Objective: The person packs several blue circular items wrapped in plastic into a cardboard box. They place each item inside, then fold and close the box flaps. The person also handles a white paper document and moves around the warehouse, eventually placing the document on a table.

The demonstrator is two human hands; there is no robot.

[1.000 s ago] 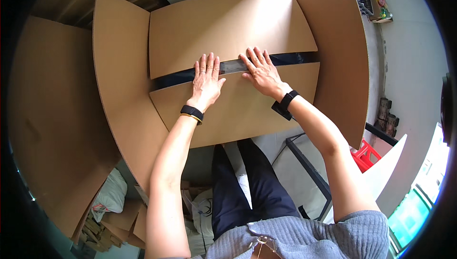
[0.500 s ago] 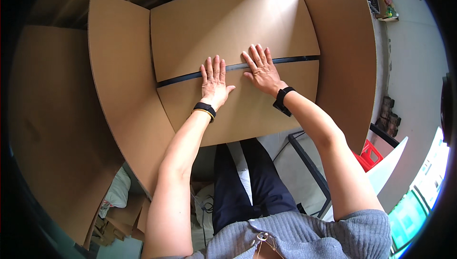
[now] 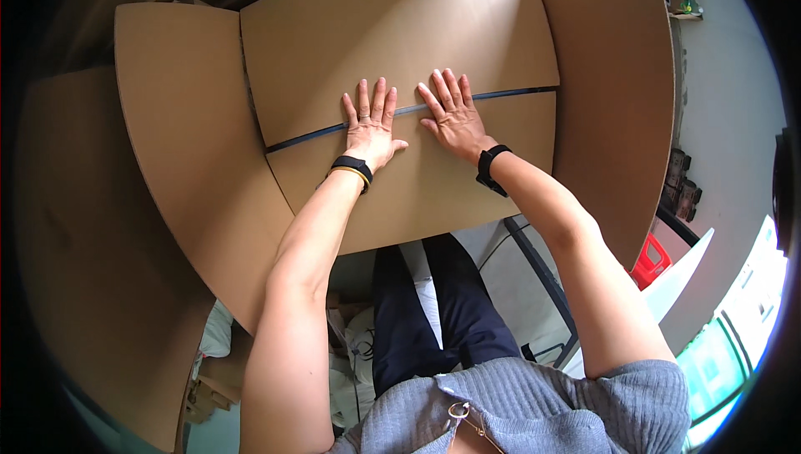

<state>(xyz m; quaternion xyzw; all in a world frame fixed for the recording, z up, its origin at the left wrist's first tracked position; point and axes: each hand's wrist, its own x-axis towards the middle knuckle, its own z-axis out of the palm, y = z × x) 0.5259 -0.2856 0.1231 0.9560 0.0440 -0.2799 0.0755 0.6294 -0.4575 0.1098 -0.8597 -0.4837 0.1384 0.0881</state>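
Two hands (image 3: 373, 131) lie on carton flaps (image 3: 425, 191) (plain brown).

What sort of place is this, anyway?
Probably an indoor storeroom or small workshop, though I can't be sure: a big cardboard box with its side flaps open, more large cardboard at the left, and a white bag low beside it.

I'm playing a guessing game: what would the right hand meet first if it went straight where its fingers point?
The right hand would likely meet the far cardboard flap first; its fingers seem to rest on it, though exact contact is hard to judge.
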